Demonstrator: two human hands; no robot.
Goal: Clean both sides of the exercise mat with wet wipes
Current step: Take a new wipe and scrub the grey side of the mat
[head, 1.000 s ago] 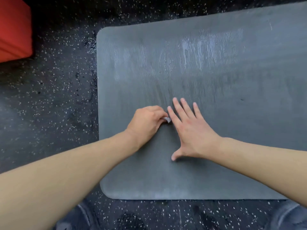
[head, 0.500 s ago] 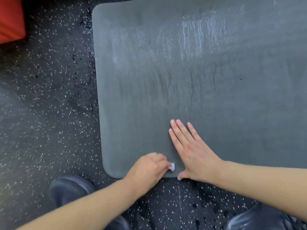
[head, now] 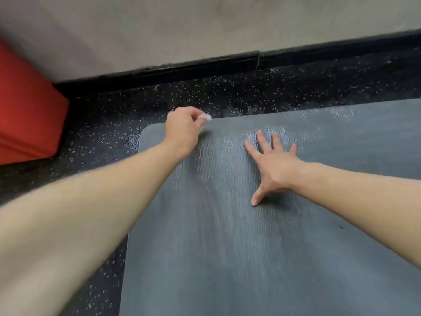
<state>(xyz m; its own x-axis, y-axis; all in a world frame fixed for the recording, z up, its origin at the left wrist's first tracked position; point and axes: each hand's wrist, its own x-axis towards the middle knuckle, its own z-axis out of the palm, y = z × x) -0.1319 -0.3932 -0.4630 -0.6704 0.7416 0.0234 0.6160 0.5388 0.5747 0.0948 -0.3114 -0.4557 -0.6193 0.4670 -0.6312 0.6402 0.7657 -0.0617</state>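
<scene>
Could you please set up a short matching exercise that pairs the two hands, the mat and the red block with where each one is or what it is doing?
Things:
1. left hand
2. right hand
3. exercise mat
4. red block

States:
A. lies flat on the speckled floor
B. stands by the wall, left of the mat
C. pinches a white wet wipe at the mat's far edge
D. rests on the mat with fingers spread

Pairs: 1-C, 2-D, 3-A, 4-B
</scene>
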